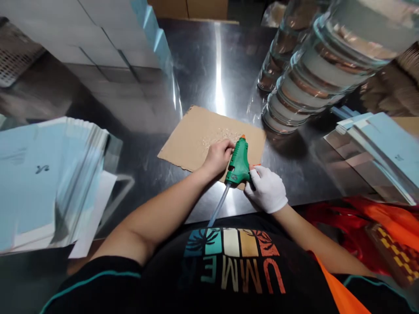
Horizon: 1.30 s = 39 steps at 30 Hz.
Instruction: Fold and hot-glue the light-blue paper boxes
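A green hot glue gun [240, 159] with an orange nozzle lies tilted over a piece of brown cardboard [186, 135], its tip pointing away from me. A translucent glue stick [219, 205] runs out of its back end toward my shirt. My right hand [266, 187], in a white glove, is closed around the gun's handle. Bare, my left hand [218, 157] is curled right beside the gun's barrel, thumb and fingers drawn together. Whatever its fingertips pinch, if anything, is hidden. Clear-looking bits of residue [216, 137] cover the middle of the cardboard.
The cardboard rests on a shiny metal table [196, 56]. Tall stacks of round glass pieces [304, 87] stand at the back right. Light-blue sheets [32, 174] are stacked at the left, with more blue-topped panels [389, 144] at the right. White panels [108, 26] rise at the back left.
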Available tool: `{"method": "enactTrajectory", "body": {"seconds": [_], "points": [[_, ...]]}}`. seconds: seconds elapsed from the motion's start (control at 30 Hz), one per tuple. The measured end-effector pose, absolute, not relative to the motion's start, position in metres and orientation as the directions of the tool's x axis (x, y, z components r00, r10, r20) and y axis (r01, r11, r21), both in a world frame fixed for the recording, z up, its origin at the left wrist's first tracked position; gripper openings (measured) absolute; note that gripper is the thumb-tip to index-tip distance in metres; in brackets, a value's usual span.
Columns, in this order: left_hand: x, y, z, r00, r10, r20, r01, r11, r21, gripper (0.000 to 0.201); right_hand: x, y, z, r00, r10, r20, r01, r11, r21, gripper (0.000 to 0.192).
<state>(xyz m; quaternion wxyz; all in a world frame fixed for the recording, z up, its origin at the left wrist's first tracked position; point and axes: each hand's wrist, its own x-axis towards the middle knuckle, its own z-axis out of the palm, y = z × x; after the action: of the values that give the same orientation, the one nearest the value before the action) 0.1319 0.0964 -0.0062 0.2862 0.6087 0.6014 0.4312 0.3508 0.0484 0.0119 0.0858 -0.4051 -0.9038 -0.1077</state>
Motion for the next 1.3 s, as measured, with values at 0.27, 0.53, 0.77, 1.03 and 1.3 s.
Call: {"method": "enactTrajectory", "body": {"seconds": [0.27,0.53,0.77,1.03,1.3], "points": [[0.132,0.098,-0.005,-0.037,0.969,0.244,0.362,-0.215,0.907,0.018,0.349,0.048,0.011,-0.636,0.738,0.227,0.771,0.624,0.13,0.043],[0.14,0.096,-0.009,-0.261,0.959,-0.114,-0.01,0.115,0.993,0.013,0.347,0.046,0.015,-0.62,0.758,0.2,0.781,0.622,0.065,0.039],[0.137,0.096,-0.006,-0.184,0.979,-0.093,0.051,0.104,0.993,0.007,0.346,0.047,0.015,-0.603,0.776,0.186,0.793,0.609,0.031,0.035],[0.145,0.081,0.027,-0.208,0.966,-0.153,0.384,0.224,0.896,0.033,0.345,0.034,0.024,-0.637,0.764,0.098,0.768,0.64,0.005,0.031],[0.149,0.077,0.039,-0.135,0.989,-0.068,0.471,0.125,0.873,0.032,0.344,0.028,0.031,-0.605,0.79,0.095,0.794,0.607,0.009,0.035]]}}
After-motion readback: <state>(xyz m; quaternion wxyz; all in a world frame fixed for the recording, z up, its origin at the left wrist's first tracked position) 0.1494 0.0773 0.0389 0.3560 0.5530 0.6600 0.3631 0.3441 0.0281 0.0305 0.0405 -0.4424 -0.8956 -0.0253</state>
